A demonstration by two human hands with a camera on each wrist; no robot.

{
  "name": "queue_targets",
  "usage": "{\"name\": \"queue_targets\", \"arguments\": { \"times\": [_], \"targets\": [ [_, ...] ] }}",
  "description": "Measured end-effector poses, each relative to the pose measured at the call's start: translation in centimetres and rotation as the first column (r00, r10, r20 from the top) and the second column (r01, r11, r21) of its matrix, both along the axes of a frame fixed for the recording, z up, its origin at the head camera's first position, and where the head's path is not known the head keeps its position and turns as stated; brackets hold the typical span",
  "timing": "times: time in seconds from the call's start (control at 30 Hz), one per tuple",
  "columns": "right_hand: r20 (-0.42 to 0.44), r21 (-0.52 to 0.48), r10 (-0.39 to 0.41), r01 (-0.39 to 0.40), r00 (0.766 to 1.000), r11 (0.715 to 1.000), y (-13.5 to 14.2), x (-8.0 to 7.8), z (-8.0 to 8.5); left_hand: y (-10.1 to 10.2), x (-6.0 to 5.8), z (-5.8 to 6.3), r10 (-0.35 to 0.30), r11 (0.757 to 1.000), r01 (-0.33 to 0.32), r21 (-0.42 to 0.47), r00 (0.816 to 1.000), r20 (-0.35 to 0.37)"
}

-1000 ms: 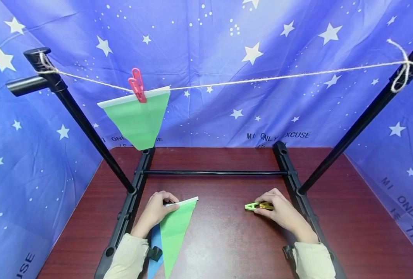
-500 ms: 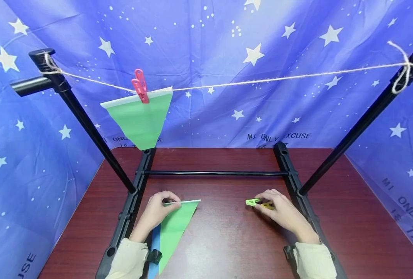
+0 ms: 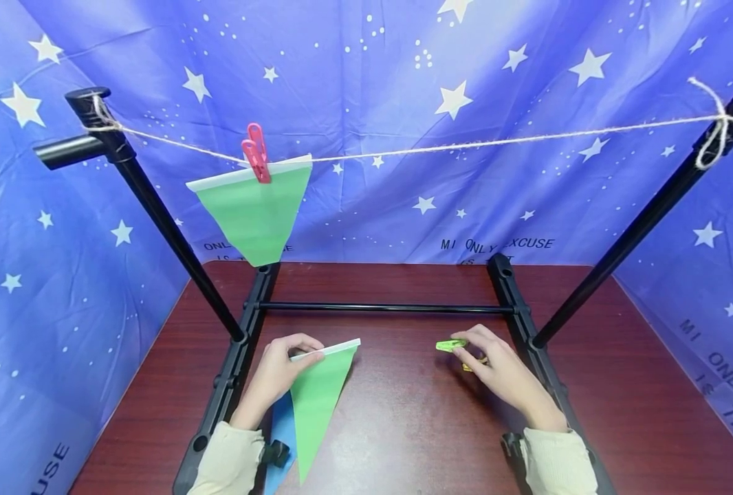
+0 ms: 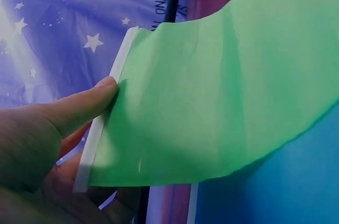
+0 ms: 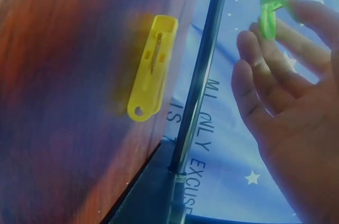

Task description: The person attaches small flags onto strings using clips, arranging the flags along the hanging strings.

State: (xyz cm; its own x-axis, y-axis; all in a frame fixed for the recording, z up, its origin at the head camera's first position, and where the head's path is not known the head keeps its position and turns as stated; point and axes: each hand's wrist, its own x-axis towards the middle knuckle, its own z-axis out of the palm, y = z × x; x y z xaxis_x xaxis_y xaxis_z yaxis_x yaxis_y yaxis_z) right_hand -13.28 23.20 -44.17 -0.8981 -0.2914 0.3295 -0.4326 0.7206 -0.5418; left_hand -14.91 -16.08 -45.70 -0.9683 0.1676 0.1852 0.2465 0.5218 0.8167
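Note:
My left hand (image 3: 282, 368) pinches the white top edge of a green triangular pennant (image 3: 322, 388), thumb in front, and the point hangs toward me. Beneath it lies a blue pennant (image 3: 282, 430), mostly covered. My right hand (image 3: 493, 361) pinches a light green clothespin (image 5: 268, 7) between thumb and fingertips, above the table. A yellow clothespin (image 5: 151, 70) lies on the table under that hand, partly hidden by it in the head view. Another green pennant (image 3: 255, 213) hangs from the string (image 3: 465, 146), held at its white edge by a red clothespin (image 3: 258, 155).
The string runs between two black uprights, a left post (image 3: 168, 234) and a right post (image 3: 626, 240). A thin black crossbar (image 3: 385, 307) spans the frame's base on the dark red table (image 3: 403, 412). A blue star-patterned curtain (image 3: 366, 82) surrounds the table.
My right hand has raised the light green clothespin off the table, away from the yellow one. My left hand has lifted the green pennant's edge slightly, uncovering some blue. The head view has shifted slightly.

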Motion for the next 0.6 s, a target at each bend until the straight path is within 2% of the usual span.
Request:
{"name": "queue_targets", "arguments": {
  "times": [0.27, 0.6],
  "targets": [
    [-0.036, -0.121, -0.052, 0.047, 0.998, 0.992, -0.4, 0.0, 0.8, 0.2, 0.0, 0.6, 0.042, 0.999, -0.042, 0.01, 0.999, -0.001],
    [-0.044, -0.137, -0.06, 0.054, 0.997, 0.989, -0.7, 0.2, 2.0, 0.3, -0.1, 1.3, 0.038, 0.999, -0.038, 0.02, 0.999, -0.009]
  ]
}}
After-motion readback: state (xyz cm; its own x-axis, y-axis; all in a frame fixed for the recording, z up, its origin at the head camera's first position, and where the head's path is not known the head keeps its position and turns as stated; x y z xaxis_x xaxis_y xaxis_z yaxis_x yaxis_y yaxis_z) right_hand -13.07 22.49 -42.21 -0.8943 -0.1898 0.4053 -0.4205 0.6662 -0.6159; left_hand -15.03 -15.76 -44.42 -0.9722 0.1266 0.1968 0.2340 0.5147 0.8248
